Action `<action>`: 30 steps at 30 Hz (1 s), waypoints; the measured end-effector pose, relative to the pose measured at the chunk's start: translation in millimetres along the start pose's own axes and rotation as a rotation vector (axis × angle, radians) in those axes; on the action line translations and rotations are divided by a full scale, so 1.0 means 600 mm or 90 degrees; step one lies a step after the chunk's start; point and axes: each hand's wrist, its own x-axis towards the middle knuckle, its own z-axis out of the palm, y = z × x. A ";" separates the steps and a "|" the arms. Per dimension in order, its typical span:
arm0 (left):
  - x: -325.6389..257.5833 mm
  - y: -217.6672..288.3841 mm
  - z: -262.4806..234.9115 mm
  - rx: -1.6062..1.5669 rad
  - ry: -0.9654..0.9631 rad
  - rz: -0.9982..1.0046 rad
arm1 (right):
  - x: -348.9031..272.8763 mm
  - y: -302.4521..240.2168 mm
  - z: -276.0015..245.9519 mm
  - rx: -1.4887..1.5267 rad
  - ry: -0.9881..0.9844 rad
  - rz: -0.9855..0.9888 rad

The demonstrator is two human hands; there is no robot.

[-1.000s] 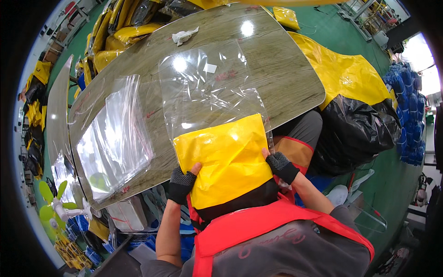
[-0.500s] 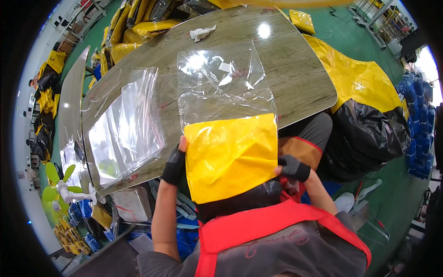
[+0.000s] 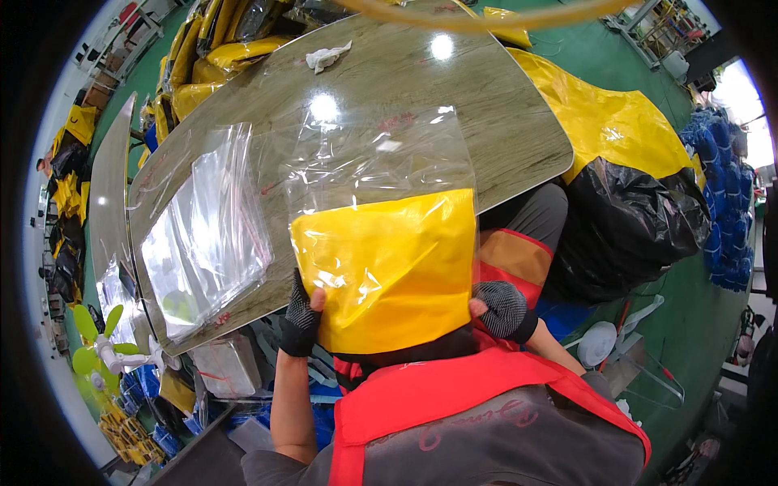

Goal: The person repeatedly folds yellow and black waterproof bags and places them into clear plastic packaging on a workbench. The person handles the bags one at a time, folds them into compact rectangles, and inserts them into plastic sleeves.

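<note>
Between my hands is a folded yellow sheet-like piece (image 3: 389, 275) with a black lower edge. It sits in the near part of a clear plastic bag (image 3: 381, 158), whose unfilled far part lies over the table. My left hand (image 3: 303, 317), in a black fingerless glove, grips the left edge of the piece with the thumb on top. At the right edge my right hand (image 3: 502, 309), gloved alike, pinches it with the thumb in front; its other fingers are partly hidden behind.
A stack of clear bags (image 3: 207, 235) lies on the wood-grain table (image 3: 519, 105), with a crumpled white scrap (image 3: 327, 57) farther back. Yellow and black material (image 3: 632, 202) is heaped at right. A small green-bladed fan (image 3: 105, 340) stands at the near left.
The bag with the yellow piece has come nearer to me, and its far end has dropped lower. My left hand has slid down the left edge. The whole view has shifted slightly.
</note>
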 end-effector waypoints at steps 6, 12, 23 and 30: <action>-0.048 -0.070 -0.016 -0.022 -0.077 -0.090 | -0.029 0.044 0.002 -0.157 -0.178 -0.047; -0.062 -0.053 0.002 0.135 -0.021 -0.158 | 0.015 0.133 -0.044 0.232 -0.148 0.226; -0.004 -0.031 0.020 -0.056 -0.014 -0.153 | 0.087 0.080 0.004 0.533 -0.103 0.163; 0.006 0.000 0.001 -0.273 -0.041 -0.035 | 0.087 0.030 0.051 0.347 -0.025 0.224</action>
